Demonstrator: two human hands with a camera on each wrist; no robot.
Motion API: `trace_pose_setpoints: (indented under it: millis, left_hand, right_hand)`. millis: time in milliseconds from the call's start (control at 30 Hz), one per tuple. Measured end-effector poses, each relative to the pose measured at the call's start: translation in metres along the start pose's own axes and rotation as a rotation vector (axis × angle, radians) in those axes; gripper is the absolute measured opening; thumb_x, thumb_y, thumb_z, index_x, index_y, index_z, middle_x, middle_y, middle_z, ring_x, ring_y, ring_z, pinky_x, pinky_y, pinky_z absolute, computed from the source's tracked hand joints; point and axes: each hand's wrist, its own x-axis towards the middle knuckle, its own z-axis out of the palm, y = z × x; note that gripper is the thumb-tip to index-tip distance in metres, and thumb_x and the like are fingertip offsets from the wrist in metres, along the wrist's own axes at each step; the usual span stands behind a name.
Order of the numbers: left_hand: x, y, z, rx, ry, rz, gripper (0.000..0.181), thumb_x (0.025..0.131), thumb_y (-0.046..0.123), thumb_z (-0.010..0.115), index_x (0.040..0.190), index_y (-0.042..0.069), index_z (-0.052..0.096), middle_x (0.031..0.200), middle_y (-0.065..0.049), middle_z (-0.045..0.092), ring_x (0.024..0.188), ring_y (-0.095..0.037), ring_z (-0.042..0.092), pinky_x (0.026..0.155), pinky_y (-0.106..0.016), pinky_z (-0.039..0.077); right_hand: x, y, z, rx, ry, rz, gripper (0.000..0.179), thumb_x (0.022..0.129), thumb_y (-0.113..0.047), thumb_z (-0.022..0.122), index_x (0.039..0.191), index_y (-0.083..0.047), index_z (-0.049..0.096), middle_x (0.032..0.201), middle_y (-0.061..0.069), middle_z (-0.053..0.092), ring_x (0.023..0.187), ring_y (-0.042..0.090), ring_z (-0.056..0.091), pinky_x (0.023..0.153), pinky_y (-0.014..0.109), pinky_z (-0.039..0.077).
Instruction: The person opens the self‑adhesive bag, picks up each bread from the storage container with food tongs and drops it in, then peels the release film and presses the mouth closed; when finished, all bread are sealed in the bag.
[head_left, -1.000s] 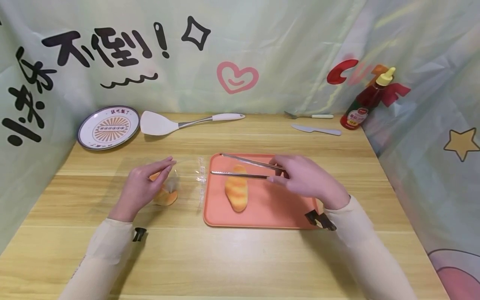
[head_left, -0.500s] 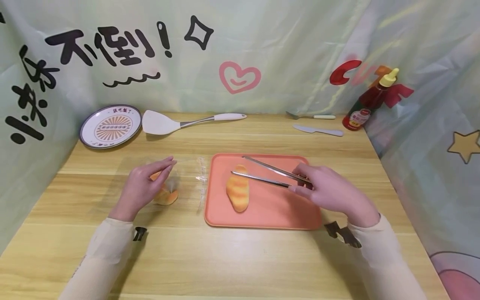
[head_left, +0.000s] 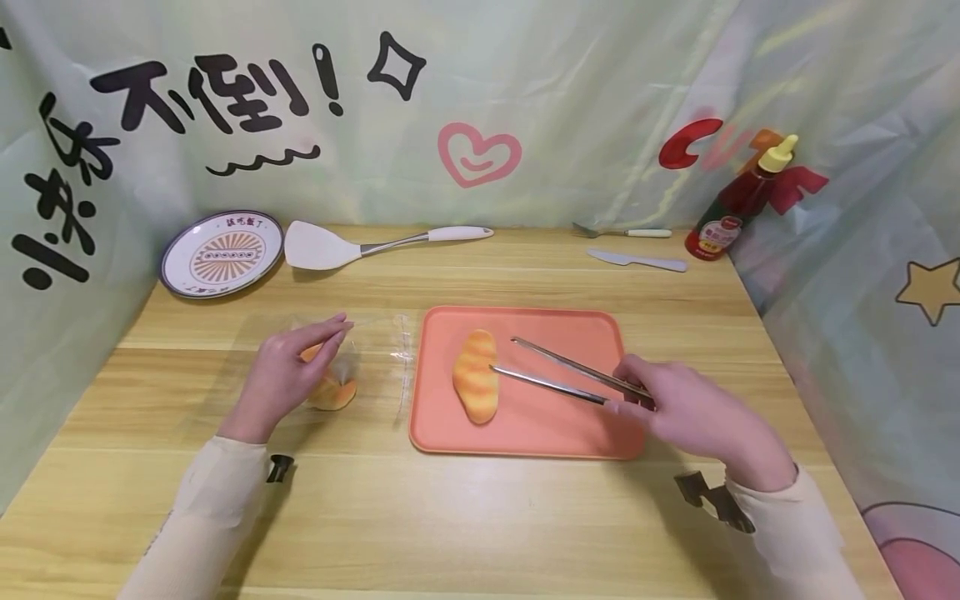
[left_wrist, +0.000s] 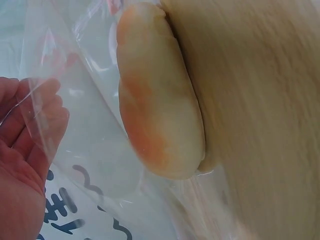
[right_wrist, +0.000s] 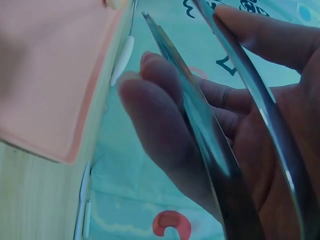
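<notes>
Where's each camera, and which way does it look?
Head: on the head, looking forward and down at the tray; left hand, right hand and sleeves show.
Left wrist: on that wrist, facing a bun and bag; left hand shows.
Right wrist: on that wrist, facing the tongs; right hand shows.
Head and right wrist share the tray and tongs.

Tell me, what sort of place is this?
Probably a staged play kitchen rather than a real one: a printed sheet hangs behind the table, which bears a spatula and bread on a tray.
</notes>
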Motion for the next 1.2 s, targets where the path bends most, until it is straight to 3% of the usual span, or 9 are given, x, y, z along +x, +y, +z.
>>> trace_pose_setpoints:
  millis: [267,600,967,1200]
  left_hand:
    - [0.0,0.0,-0.001,-0.005,-0.008,-0.012,0.025,0.088,-0.002,0.07,0.112,0.003,0.074,0.116,-0.012,0.069,0.094,-0.033,0.07,0.078,-0.052,0.055]
    - [0.001,0.0,0.0,0.0,-0.013,-0.008,0.024,0.089,-0.002,0.07,0.111,0.004,0.074,0.116,-0.012,0.069,0.088,-0.032,0.071,0.07,-0.05,0.057]
    - [0.001,0.0,0.001,0.014,0.014,0.027,0.024,0.086,-0.003,0.071,0.109,0.003,0.075,0.113,-0.013,0.07,0.081,-0.03,0.072,0.069,-0.048,0.056]
    - [0.0,-0.001,0.0,0.01,0.011,0.019,0.025,0.087,-0.004,0.071,0.11,0.003,0.074,0.114,-0.013,0.069,0.086,-0.031,0.071,0.07,-0.047,0.056]
  right_hand:
    - [-0.008,-0.001,0.009,0.015,-0.035,0.008,0.026,0.096,-0.04,0.064,0.099,-0.015,0.057,0.066,-0.009,0.047,0.058,0.005,0.045,0.051,0.025,0.04]
    - [-0.01,-0.003,0.02,0.017,-0.064,0.023,0.023,0.094,-0.033,0.068,0.099,-0.013,0.058,0.065,-0.01,0.045,0.055,0.004,0.043,0.05,0.024,0.039]
    - [-0.006,-0.002,0.028,0.014,-0.057,-0.03,0.023,0.095,-0.033,0.065,0.1,-0.012,0.058,0.066,-0.011,0.045,0.056,0.003,0.042,0.051,0.024,0.038]
    - [-0.003,0.002,0.031,-0.002,-0.059,-0.051,0.019,0.097,-0.03,0.063,0.101,-0.011,0.06,0.067,-0.011,0.047,0.056,0.002,0.042,0.05,0.023,0.039]
